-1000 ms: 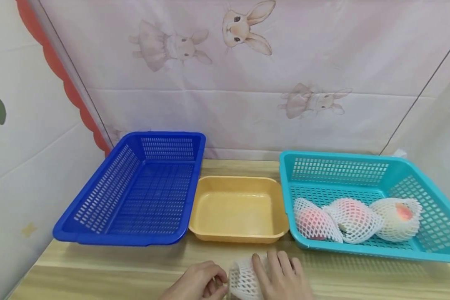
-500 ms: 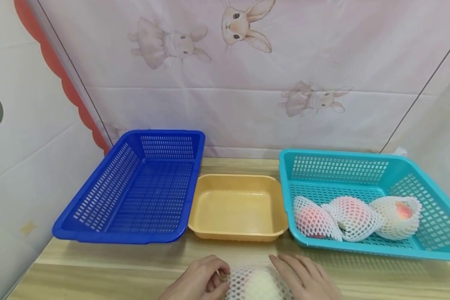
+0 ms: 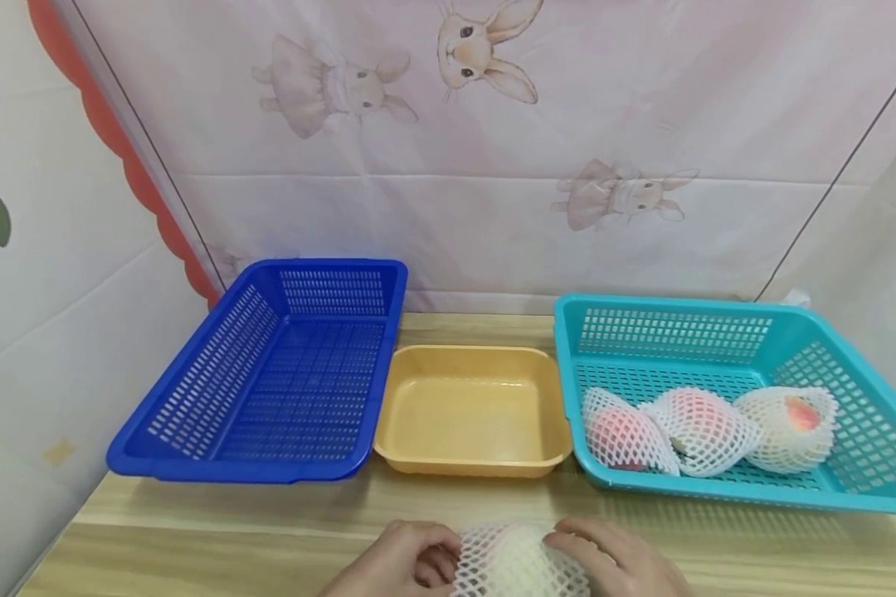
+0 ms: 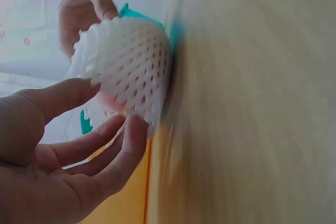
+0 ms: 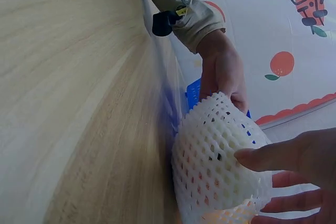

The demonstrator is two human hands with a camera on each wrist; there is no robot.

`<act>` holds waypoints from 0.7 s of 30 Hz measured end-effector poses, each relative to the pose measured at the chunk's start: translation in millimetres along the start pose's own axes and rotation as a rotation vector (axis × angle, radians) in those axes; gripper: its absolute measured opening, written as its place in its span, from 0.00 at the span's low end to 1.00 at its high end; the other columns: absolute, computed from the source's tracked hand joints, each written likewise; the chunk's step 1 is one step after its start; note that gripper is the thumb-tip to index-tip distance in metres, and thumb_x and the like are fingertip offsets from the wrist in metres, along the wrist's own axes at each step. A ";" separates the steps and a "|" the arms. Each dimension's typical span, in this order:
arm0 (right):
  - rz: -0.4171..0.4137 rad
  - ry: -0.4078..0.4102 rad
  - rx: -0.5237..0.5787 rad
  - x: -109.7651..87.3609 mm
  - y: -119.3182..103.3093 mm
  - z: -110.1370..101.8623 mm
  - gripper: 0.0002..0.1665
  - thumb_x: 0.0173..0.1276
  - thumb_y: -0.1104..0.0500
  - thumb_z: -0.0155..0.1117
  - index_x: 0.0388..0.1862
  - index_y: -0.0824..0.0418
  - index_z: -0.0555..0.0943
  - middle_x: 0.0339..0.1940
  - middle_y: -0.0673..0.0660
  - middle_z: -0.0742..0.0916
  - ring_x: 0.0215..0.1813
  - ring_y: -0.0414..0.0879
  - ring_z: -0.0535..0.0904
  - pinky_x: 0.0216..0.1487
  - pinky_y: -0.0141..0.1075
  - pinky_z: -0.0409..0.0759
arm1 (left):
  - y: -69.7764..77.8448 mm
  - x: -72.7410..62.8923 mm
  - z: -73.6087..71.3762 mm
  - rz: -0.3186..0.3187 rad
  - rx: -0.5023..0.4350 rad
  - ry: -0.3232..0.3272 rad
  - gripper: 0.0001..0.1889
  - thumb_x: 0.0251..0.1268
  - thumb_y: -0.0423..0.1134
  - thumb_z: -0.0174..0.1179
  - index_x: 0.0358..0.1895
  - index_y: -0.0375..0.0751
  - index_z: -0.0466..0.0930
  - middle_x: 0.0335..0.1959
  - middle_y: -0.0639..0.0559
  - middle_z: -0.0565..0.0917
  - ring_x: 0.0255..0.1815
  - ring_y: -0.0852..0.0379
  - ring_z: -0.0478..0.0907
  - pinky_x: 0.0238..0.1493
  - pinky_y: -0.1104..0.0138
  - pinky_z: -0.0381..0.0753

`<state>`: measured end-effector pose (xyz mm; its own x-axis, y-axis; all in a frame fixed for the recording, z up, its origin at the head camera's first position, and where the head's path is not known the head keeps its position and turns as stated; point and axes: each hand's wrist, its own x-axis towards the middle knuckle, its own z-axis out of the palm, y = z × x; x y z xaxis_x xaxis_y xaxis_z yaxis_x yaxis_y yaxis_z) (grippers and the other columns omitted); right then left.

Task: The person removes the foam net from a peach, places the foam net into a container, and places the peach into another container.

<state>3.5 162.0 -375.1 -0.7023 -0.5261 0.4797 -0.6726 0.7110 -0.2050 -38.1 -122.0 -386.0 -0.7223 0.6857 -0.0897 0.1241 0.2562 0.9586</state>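
Note:
A white foam net [image 3: 518, 564] sits at the bottom middle of the head view, over a pale, pinkish fruit that looks like a peach. My left hand [image 3: 406, 564] is at its left, thumb and fingertips pinching the net's edge. In the left wrist view, reddish skin shows through the mesh [image 4: 131, 66] near those fingertips. On the opposite side my right hand [image 3: 616, 560] holds the wrapped fruit, its thumb on the mesh [image 5: 215, 156] and the other fingers partly hidden behind it in the right wrist view.
Behind the hands stand a blue basket [image 3: 242, 470] at left, a yellow tray [image 3: 470, 423] in the middle and a teal basket [image 3: 717, 489] at right. Three net-wrapped fruits [image 3: 698, 431] lie in the teal basket. A rabbit-printed sheet [image 3: 455, 240] hangs behind the wooden table [image 3: 231, 539].
My right hand has shifted right, from lying over the net to holding its right side. The net has spread out and more of the pale fruit shows. My left hand stays at the left edge.

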 end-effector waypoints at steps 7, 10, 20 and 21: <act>0.050 0.011 0.040 0.9 -1.6 1.8 0.28 0.52 0.36 0.72 0.49 0.45 0.81 0.45 0.40 0.83 0.43 0.37 0.81 0.38 0.30 0.80 | 1.7 9.7 10.1 0.055 0.041 0.043 0.27 0.47 0.25 0.72 0.54 0.25 0.74 0.45 0.43 0.81 0.41 0.64 0.81 0.42 0.74 0.80; 0.027 0.055 0.054 3.5 -0.8 4.0 0.26 0.52 0.40 0.74 0.48 0.47 0.81 0.44 0.40 0.83 0.41 0.35 0.81 0.38 0.24 0.78 | 5.2 13.2 14.9 0.042 0.037 0.067 0.32 0.45 0.28 0.75 0.58 0.31 0.74 0.49 0.43 0.81 0.46 0.62 0.81 0.45 0.74 0.79; -0.035 0.143 0.106 9.5 7.4 10.0 0.20 0.60 0.43 0.70 0.46 0.51 0.81 0.40 0.42 0.84 0.37 0.34 0.82 0.34 0.20 0.75 | 8.9 22.3 26.3 0.144 0.167 0.118 0.36 0.46 0.47 0.76 0.61 0.51 0.72 0.52 0.63 0.79 0.54 0.66 0.75 0.59 0.67 0.73; -0.035 0.149 0.103 10.0 7.4 10.3 0.20 0.60 0.42 0.70 0.46 0.51 0.81 0.40 0.42 0.84 0.37 0.34 0.82 0.34 0.20 0.75 | 8.5 23.0 26.8 0.156 0.176 0.121 0.36 0.46 0.48 0.76 0.62 0.52 0.71 0.53 0.64 0.78 0.54 0.66 0.75 0.59 0.66 0.73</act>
<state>-10.9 157.2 -380.7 -0.6406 -0.4694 0.6077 -0.7220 0.6376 -0.2686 -35.4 -85.8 -387.1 -0.7596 0.6429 0.0989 0.3495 0.2752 0.8956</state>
